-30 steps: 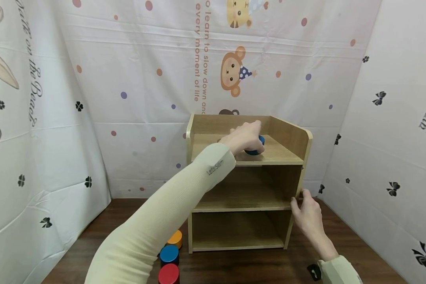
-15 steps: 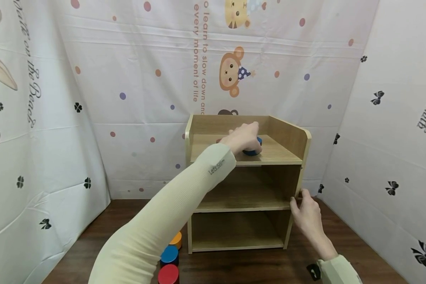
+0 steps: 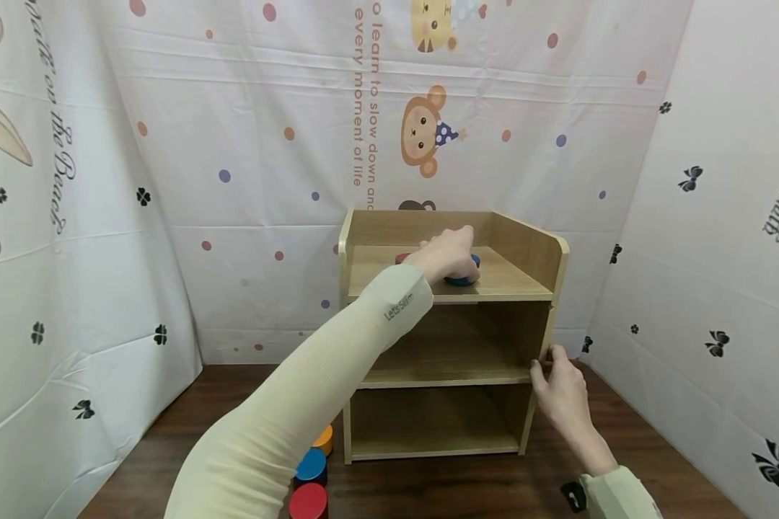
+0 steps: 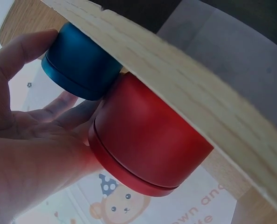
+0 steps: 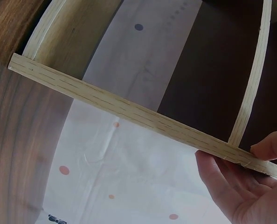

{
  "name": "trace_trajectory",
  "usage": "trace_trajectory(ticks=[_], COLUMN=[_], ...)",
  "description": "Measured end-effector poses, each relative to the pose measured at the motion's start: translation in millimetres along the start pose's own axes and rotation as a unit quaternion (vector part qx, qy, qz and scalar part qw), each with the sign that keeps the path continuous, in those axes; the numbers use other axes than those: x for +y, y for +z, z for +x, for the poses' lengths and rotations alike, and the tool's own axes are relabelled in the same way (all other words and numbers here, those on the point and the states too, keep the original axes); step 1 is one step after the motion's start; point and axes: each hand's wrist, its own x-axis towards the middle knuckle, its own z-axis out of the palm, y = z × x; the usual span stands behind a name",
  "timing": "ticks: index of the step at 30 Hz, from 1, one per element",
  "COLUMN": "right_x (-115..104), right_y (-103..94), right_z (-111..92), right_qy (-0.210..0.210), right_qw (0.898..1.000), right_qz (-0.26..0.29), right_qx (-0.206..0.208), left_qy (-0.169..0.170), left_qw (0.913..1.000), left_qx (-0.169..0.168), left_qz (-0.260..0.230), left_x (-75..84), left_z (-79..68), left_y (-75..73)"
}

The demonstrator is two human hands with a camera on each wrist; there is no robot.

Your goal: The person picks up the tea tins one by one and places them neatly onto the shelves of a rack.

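Note:
A small wooden shelf unit (image 3: pixel 526 249) with three levels stands in front of me. Over its top level, my left hand (image 3: pixel 448 256) holds a blue round tin (image 4: pixel 85 63), thumb on one side and fingers round the other. Close beside that tin stands a red round tin (image 4: pixel 145 135), near the inside of my palm; in the head view my hand and wrist hide most of it. Lower down, my right hand (image 3: pixel 563 393) grips the front edge of the right side panel (image 5: pixel 143 116), thumb on the inner side and fingers on the outer.
On the dark wooden table, left of the unit, an orange tin (image 3: pixel 324 440), a blue-lidded tin (image 3: pixel 311 466) and a red-lidded tin (image 3: pixel 309 501) stand in a row, partly behind my left sleeve. A printed curtain (image 3: pixel 266 180) hangs behind and along both sides.
The head view has shifted slightly. My left hand stays at the blue tin, and a bit more of the red tin shows past the wrist. My right hand has not moved.

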Motion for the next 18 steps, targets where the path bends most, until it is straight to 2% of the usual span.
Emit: trace_trajectory(ticks=[8,18], right_x=[0,-1], right_y=[0.1,-0.4], right_z=[0,0], right_qy=[-0.001,-0.008], right_qw=[1.0,1.0], right_qz=[0.0,0.0], right_qx=[-0.002,-0.004], left_qy=[0.001,0.009], left_qw=[1.0,0.9998], left_qx=[0.0,0.007], left_qz=[0.001,-0.016], left_x=[-1.8,-6.0], left_z=[-2.4,-11.8], left_y=[-1.0,-10.5])
